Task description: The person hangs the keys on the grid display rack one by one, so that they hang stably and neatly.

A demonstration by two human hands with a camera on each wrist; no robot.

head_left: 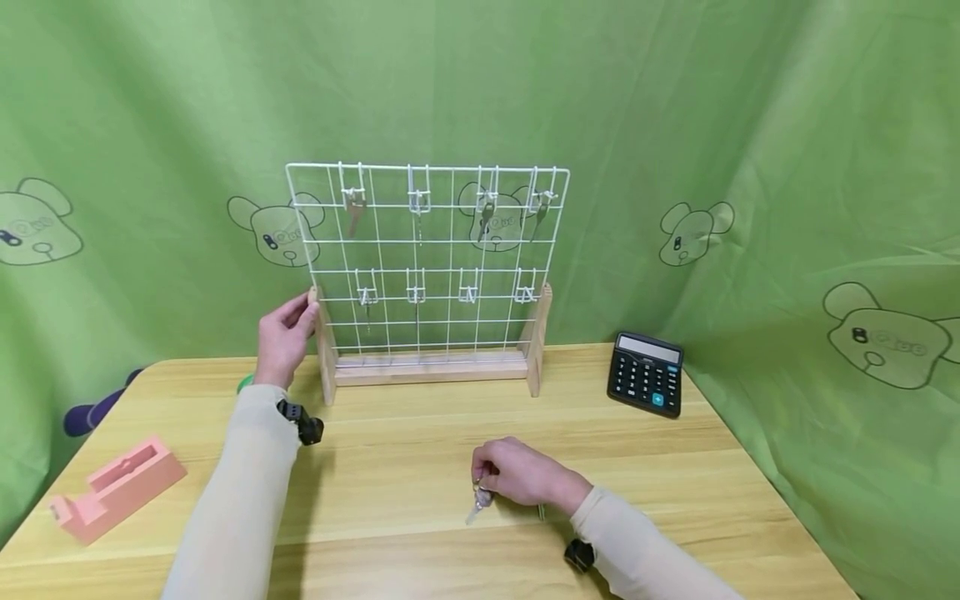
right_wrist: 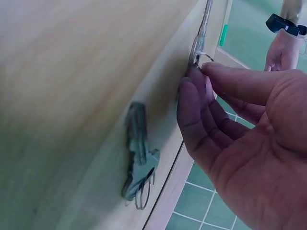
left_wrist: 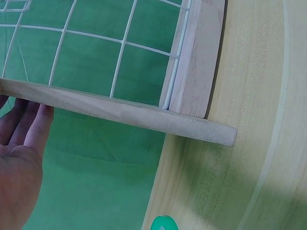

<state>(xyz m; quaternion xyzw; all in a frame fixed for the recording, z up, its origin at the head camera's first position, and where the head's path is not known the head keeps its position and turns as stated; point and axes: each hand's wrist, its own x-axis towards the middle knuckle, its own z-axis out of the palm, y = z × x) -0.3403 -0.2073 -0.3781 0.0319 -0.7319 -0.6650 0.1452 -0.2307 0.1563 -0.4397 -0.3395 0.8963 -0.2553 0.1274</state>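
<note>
A white wire grid rack (head_left: 427,167) stands on a wooden base at the back of the table. My left hand (head_left: 283,342) grips the top of its left wooden post (head_left: 327,358); in the left wrist view the fingers reach behind that post (left_wrist: 115,111). Several keys hang from the upper hooks, among them a brownish key (head_left: 356,218). Thin keys hang on the two left lower hooks. Low over the table front, my right hand (head_left: 517,472) pinches a key (right_wrist: 204,24) by its ring. Another key (right_wrist: 137,148) with a ring lies on the tabletop under the right wrist.
A black calculator (head_left: 645,375) lies right of the rack. At the left is a pink tape dispenser (head_left: 118,490). A small green object (head_left: 245,382) shows behind the left wrist, and a purple item (head_left: 101,408) is past the table's left edge. Green curtains (head_left: 600,100) surround the table.
</note>
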